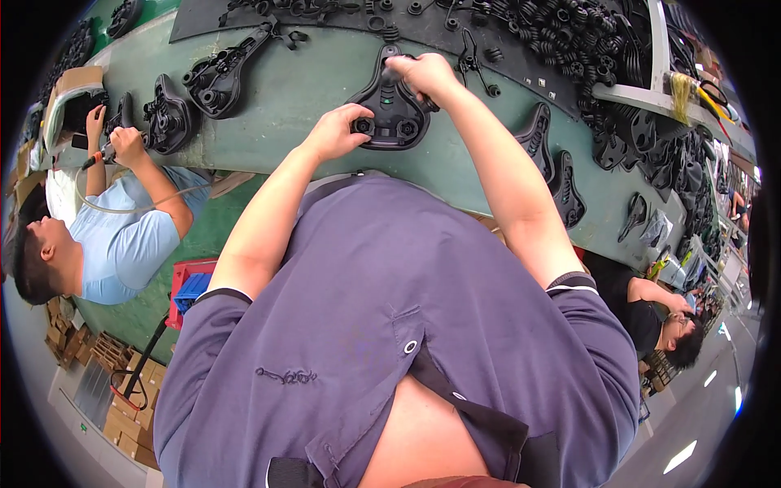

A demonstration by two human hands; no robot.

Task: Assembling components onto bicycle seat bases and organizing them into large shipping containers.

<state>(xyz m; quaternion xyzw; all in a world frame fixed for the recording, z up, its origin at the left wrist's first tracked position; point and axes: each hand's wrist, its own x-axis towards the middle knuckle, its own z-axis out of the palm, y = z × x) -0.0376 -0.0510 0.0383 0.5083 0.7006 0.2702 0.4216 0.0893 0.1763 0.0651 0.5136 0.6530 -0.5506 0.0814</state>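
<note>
The left hand [335, 132] gripped the black saddle's [389, 106] wide rear; the right hand [423, 73] pinched its nose; it looked stiff and light, resting on the green bench [317, 73].

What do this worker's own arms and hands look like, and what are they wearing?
Both arms are bare from short sleeves down. The shirt is dusky purple-blue with dark cuff bands. The left hand and right hand are ungloved; no watch, rings or wristbands show.

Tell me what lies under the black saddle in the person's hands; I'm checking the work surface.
Under the black saddle lies the green conveyor belt. Anything directly beneath it is covered by the saddle.
</note>
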